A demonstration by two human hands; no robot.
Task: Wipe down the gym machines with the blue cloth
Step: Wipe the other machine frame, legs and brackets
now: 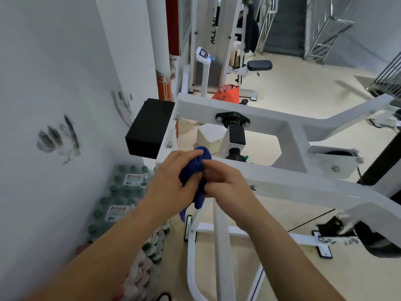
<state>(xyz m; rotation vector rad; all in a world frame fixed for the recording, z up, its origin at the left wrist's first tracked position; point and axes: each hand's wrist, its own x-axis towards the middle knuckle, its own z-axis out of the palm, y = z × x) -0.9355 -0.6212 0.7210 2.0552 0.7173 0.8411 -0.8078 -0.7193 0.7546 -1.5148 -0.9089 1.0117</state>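
Note:
The blue cloth (195, 170) is bunched up between both hands at the frame's centre. My left hand (171, 181) grips it from the left, and my right hand (225, 183) closes on it from the right. A tail of the cloth hangs down below the hands. Both hands hover over the near bar of a white gym machine (288, 179). That machine has a black pad (149, 128) on its left end and a black pivot bracket (233, 120) on its far bar.
A white wall with dark smudges (58, 140) stands close on the left. Shrink-wrapped packs of water bottles (121, 203) are stacked on the floor below it. Another white machine with a black seat (259, 65) and an orange bag (226, 93) stand further back.

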